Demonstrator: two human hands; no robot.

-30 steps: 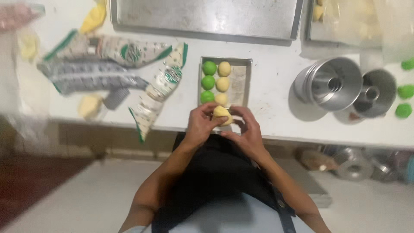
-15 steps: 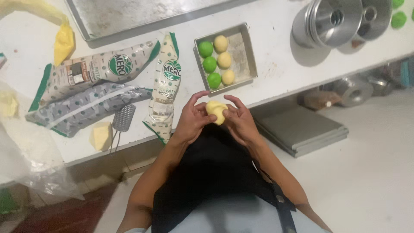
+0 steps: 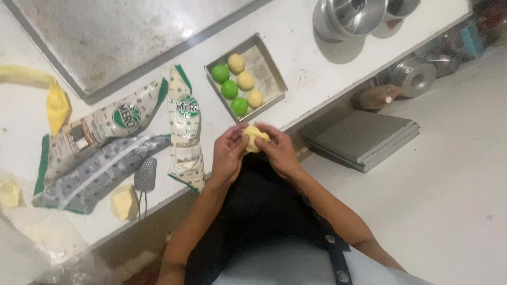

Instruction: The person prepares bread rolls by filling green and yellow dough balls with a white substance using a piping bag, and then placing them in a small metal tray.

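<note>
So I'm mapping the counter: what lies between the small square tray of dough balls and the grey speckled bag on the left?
In the head view, one white-and-green flour bag lies between the tray and the grey speckled bag.

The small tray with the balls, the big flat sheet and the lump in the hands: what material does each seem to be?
Small tray: dull grey metal, probably aluminium. Big flat sheet: scuffed, faintly shiny metal. Lump: pale yellow, soft and matt, likely dough, pressed between left hand and right hand.
</note>
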